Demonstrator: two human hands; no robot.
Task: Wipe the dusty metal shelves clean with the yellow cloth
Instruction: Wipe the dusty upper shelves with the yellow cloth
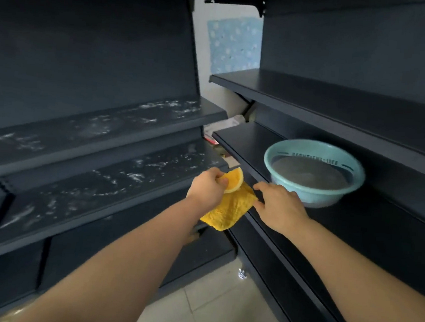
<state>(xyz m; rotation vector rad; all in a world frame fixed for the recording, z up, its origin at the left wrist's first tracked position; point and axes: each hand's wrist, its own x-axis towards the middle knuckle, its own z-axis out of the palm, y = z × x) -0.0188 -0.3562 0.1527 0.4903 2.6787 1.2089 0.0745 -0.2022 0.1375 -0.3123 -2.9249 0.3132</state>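
The left hand (208,185) is pinching the upper corner of the yellow cloth (230,208), thumb against curled fingers, so this corner is folding over and showing a smooth orange side. The right hand (280,209) is pinching the cloth's corner at 3 o'clock between thumb and index finger. The cloth is hanging between both hands, in the air in front of the corner where the two shelf units are meeting, and its lower edge is pointing to 7 o'clock.

At 10 o'clock from the cloth, the upper dusty shelf (93,127) is showing white smears on its dark metal. At 9 o'clock, the lower dusty shelf (96,179) is carrying the same white spots.

At 2 o'clock from the cloth, a light green basin (331,194) is standing on the right-side shelf (379,234), with grey water lying inside. The right hand is staying just beside the basin's wall; whether it is touching, I cannot tell. At 12 o'clock, far behind, a blue patterned sheet (233,44) is hanging on the wall. Pale floor tiles (206,309) are showing at 6 o'clock.
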